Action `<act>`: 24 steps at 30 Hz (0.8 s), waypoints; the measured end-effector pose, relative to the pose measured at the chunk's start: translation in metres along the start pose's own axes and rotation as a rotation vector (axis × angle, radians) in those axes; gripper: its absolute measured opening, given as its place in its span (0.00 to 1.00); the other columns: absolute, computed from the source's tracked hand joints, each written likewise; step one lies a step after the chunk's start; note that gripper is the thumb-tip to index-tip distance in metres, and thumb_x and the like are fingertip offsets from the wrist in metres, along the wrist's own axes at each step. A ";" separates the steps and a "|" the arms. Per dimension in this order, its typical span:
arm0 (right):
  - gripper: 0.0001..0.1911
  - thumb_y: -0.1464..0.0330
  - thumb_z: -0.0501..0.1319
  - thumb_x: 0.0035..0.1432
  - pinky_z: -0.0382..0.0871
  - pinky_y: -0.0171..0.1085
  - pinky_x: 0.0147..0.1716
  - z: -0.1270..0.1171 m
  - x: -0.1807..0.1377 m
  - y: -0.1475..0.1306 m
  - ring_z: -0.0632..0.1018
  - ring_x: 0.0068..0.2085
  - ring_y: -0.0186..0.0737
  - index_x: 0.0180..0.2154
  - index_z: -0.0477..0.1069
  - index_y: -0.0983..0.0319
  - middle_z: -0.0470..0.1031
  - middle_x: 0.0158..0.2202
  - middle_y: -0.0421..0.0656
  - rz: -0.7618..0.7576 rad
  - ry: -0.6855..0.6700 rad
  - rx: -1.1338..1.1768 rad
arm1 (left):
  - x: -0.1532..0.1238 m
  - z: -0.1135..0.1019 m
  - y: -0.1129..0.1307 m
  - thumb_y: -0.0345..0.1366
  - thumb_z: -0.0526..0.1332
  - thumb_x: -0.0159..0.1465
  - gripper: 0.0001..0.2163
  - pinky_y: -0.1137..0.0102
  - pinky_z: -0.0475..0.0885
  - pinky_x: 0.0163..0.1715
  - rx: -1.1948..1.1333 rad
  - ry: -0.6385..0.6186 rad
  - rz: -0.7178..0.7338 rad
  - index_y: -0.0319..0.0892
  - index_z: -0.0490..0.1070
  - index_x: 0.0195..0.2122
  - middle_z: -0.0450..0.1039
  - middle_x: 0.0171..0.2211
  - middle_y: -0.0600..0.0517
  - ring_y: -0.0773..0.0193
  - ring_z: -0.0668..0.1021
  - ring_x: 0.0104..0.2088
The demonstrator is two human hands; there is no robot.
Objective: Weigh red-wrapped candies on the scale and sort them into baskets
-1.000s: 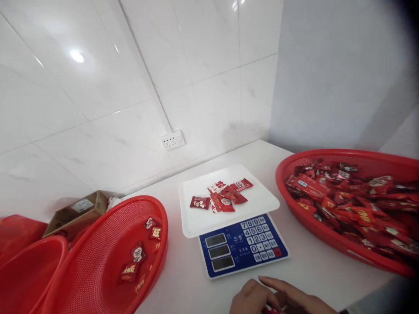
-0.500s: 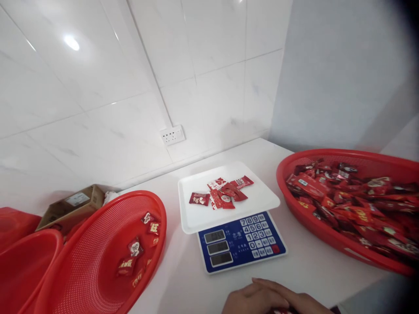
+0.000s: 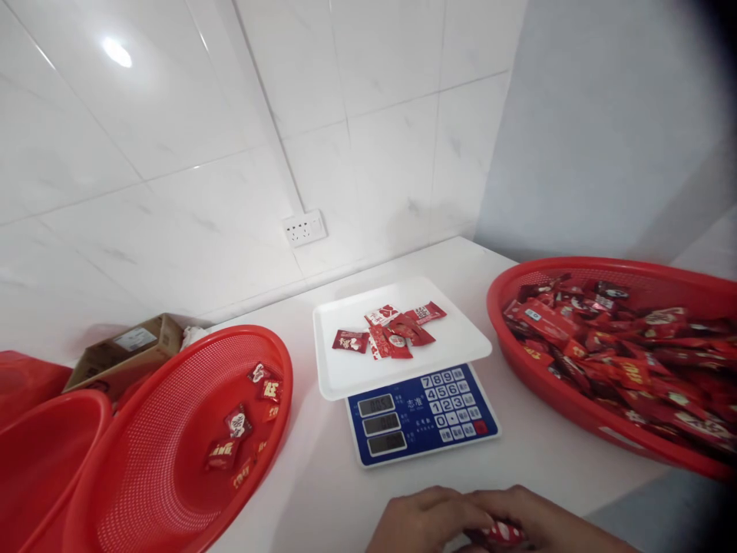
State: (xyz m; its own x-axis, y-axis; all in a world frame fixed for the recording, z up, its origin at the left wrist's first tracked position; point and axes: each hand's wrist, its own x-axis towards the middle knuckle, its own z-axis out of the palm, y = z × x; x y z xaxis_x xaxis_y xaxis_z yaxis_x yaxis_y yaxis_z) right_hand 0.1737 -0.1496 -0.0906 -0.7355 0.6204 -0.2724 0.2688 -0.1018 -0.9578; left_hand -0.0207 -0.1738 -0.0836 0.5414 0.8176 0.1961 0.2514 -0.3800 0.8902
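At the bottom edge, my left hand and my right hand meet over the table, fingers curled in toward each other. Between them shows a dark red and white wrapped candy, partly covered by the fingers. How many pieces they hold is hidden. Just beyond stands a blue and white digital scale, its display lit with digits too faint to read surely. Several red wrapped candies lie in a loose cluster on its white tray.
To the right, a big red basket is heaped with wrapped candies. A red mesh basket on the left holds several candies at its right side. Behind it are a cardboard box and another red basket. A wall socket sits above the table.
My hands have risen slightly into view and spread a little wider, showing more of the candy between them. The candies on the scale tray have not moved; the view has shifted slightly.
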 end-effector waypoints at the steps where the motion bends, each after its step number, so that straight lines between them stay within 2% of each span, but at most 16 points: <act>1: 0.17 0.59 0.63 0.49 0.67 0.37 0.41 -0.003 0.000 0.003 0.74 0.41 0.44 0.41 0.75 0.60 0.77 0.39 0.42 0.020 -0.013 0.017 | -0.001 -0.001 -0.001 0.38 0.59 0.59 0.14 0.72 0.72 0.41 0.018 0.002 0.012 0.45 0.72 0.46 0.77 0.40 0.47 0.63 0.78 0.39; 4: 0.20 0.56 0.65 0.46 0.67 0.37 0.40 -0.012 0.002 0.010 0.76 0.40 0.44 0.40 0.74 0.62 0.78 0.38 0.43 0.056 -0.084 0.125 | -0.002 -0.009 -0.001 0.38 0.57 0.59 0.15 0.72 0.72 0.40 0.099 0.026 0.062 0.43 0.71 0.47 0.77 0.39 0.45 0.62 0.78 0.39; 7: 0.25 0.53 0.66 0.44 0.66 0.38 0.39 -0.017 0.004 0.016 0.77 0.39 0.44 0.40 0.74 0.64 0.79 0.36 0.47 0.021 -0.164 0.284 | -0.005 -0.025 0.006 0.37 0.56 0.60 0.13 0.73 0.73 0.38 0.252 0.055 0.080 0.42 0.71 0.45 0.77 0.38 0.45 0.63 0.79 0.38; 9: 0.26 0.53 0.67 0.42 0.67 0.38 0.38 -0.018 0.006 0.021 0.78 0.38 0.44 0.39 0.74 0.65 0.80 0.35 0.49 -0.034 -0.192 0.377 | -0.011 -0.043 0.013 0.35 0.56 0.61 0.11 0.74 0.73 0.39 0.367 0.109 0.020 0.44 0.71 0.43 0.77 0.38 0.47 0.64 0.79 0.38; 12: 0.24 0.53 0.67 0.42 0.68 0.39 0.37 -0.017 0.008 0.028 0.79 0.35 0.44 0.35 0.74 0.65 0.80 0.32 0.49 -0.118 -0.157 0.497 | -0.024 -0.077 0.022 0.35 0.54 0.62 0.09 0.74 0.73 0.40 0.537 0.264 -0.117 0.46 0.71 0.41 0.77 0.39 0.50 0.66 0.78 0.40; 16: 0.22 0.54 0.66 0.44 0.68 0.41 0.39 -0.016 0.011 0.035 0.80 0.35 0.45 0.34 0.74 0.65 0.80 0.31 0.49 -0.167 -0.102 0.510 | -0.041 -0.118 0.026 0.41 0.54 0.62 0.11 0.68 0.74 0.40 0.764 0.492 -0.345 0.46 0.71 0.41 0.77 0.39 0.49 0.60 0.78 0.40; 19: 0.21 0.55 0.66 0.46 0.68 0.42 0.40 -0.016 0.011 0.038 0.79 0.38 0.46 0.36 0.73 0.66 0.80 0.34 0.51 -0.163 -0.126 0.505 | -0.049 -0.134 0.027 0.44 0.53 0.61 0.14 0.65 0.74 0.40 0.787 0.532 -0.464 0.45 0.70 0.42 0.77 0.39 0.48 0.58 0.78 0.40; 24: 0.21 0.56 0.65 0.48 0.67 0.43 0.41 -0.018 0.011 0.038 0.79 0.39 0.46 0.37 0.73 0.66 0.80 0.34 0.51 -0.171 -0.124 0.505 | -0.057 -0.143 0.026 0.48 0.53 0.60 0.16 0.63 0.72 0.43 0.764 0.598 -0.537 0.46 0.70 0.43 0.76 0.42 0.48 0.56 0.76 0.44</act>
State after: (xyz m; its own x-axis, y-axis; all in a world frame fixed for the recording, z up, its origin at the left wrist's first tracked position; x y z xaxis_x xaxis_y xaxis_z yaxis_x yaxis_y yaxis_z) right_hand 0.1866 -0.1329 -0.1289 -0.8184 0.5679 -0.0883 -0.1708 -0.3871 -0.9061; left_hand -0.1597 -0.1679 -0.0129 -0.2090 0.9550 0.2104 0.8774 0.0881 0.4716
